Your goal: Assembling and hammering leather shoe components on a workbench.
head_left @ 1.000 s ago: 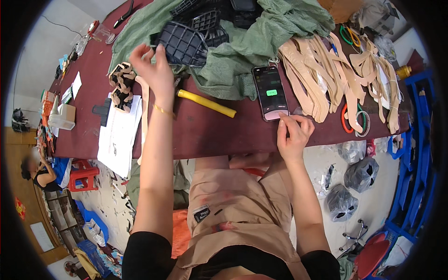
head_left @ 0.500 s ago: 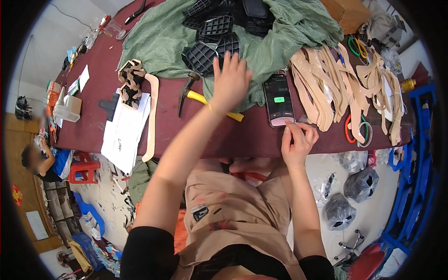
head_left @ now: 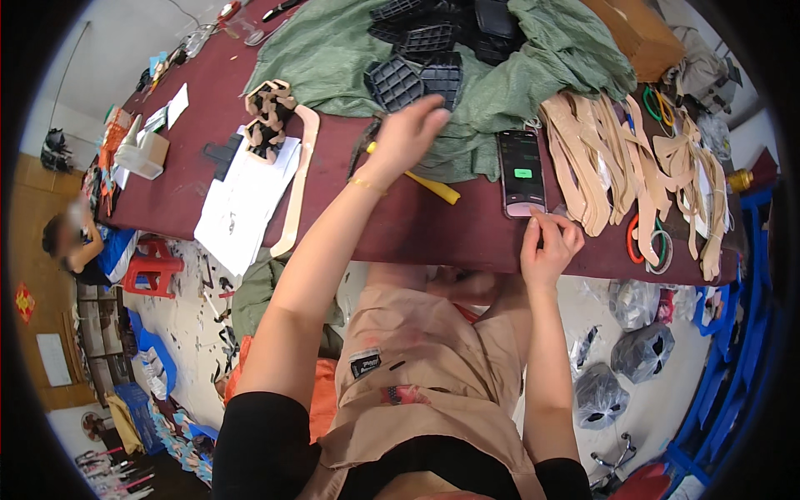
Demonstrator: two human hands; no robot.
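Note:
My left hand (head_left: 407, 133) hovers over the dark red table (head_left: 208, 167), fingers loosely apart and holding nothing, just above a yellow-handled tool (head_left: 433, 187) and near black gridded plastic pieces (head_left: 412, 75) on a green cloth (head_left: 333, 58). My right hand (head_left: 547, 246) rests at the table's front edge, fingers pinched together beside the lower end of a smartphone (head_left: 520, 171) with a lit screen. What it pinches is too small to tell. Tan leather straps (head_left: 608, 158) lie to the right of the phone.
White paper sheets (head_left: 242, 204) and a long tan strip (head_left: 296, 187) lie at the left, with a woven tan piece (head_left: 268, 108). Green and red rings (head_left: 658, 104) sit among straps at right. A person (head_left: 79, 242) sits far left beside a red stool (head_left: 154, 267). Bags lie on the floor.
My left hand has swept from the table's left side rightward to the yellow tool near the phone. My right hand stayed at the table edge below the phone.

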